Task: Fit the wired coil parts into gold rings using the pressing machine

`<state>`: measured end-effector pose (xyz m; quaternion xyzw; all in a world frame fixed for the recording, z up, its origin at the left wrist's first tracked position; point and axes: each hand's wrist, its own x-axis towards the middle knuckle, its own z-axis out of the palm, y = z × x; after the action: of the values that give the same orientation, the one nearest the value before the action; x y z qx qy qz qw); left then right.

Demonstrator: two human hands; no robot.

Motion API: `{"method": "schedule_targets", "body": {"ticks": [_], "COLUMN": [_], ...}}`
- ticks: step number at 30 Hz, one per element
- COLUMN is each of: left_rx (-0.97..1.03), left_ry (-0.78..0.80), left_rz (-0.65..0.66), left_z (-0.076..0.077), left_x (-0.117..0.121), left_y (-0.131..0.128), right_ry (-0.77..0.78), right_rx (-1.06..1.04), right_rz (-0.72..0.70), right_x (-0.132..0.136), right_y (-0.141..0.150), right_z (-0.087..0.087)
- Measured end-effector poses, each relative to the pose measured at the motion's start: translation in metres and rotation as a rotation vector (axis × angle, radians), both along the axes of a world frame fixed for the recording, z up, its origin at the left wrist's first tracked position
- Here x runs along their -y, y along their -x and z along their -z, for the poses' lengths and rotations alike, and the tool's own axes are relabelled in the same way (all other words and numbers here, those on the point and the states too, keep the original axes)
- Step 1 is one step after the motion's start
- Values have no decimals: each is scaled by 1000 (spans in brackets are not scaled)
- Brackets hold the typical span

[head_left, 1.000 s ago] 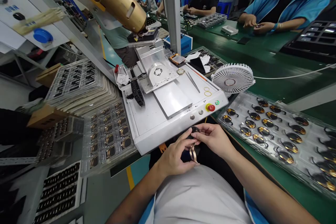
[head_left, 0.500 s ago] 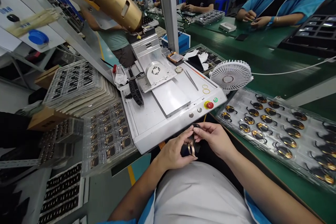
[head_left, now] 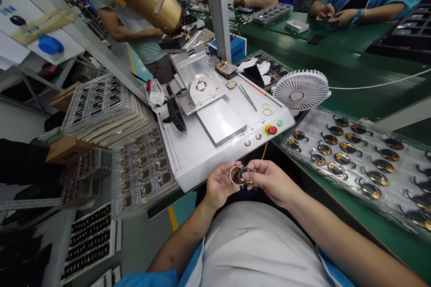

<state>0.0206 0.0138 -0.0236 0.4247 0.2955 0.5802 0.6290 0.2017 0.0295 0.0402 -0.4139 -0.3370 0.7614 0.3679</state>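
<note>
Just below the front edge of the white metal machine base (head_left: 202,163), at lower centre of the frame, the left hand (head_left: 220,184) lies half-open, palm up, cradling a thin gold ring (head_left: 230,175) between thumb and curled fingers. The right hand (head_left: 273,181) pinches a dark round part with a gold rim (head_left: 247,171) in its fingertips, right against that ring. A light fingertip hold and square alignment would likely keep the thin ring from bending.

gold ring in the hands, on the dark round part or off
Cannot tell: the gold ring, at the left hand, overlaps the dark round part in the right hand, and fingers hide where they meet.
</note>
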Motion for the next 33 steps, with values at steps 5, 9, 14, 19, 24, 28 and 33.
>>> {"method": "schedule_targets", "body": {"ticks": [5,9,14,19,24,28,33], "left_rx": [-3,-48,-112,-97,-114,-80,-93], "left_ry": [-52,-63,-71,-136,-135,-186,-177], "left_rz": [24,-17,-84,-80,-102,-96,-91], "left_z": [7,11,12,13,15,13,12], "left_x": [1,3,3,4,5,4,5], "left_y": [0,3,6,8,6,4,5], "right_ry": [-63,-159,-181,-167,-157,-128,-43], "right_rx": [-6,58,88,54,45,-31,80], "right_rz": [134,185,152,151,171,162,-15], "right_x": [8,9,11,12,12,10,5], "right_y": [17,25,29,31,33,32,20], "right_z": [-5,-8,-6,-4,-4,-4,1]}}
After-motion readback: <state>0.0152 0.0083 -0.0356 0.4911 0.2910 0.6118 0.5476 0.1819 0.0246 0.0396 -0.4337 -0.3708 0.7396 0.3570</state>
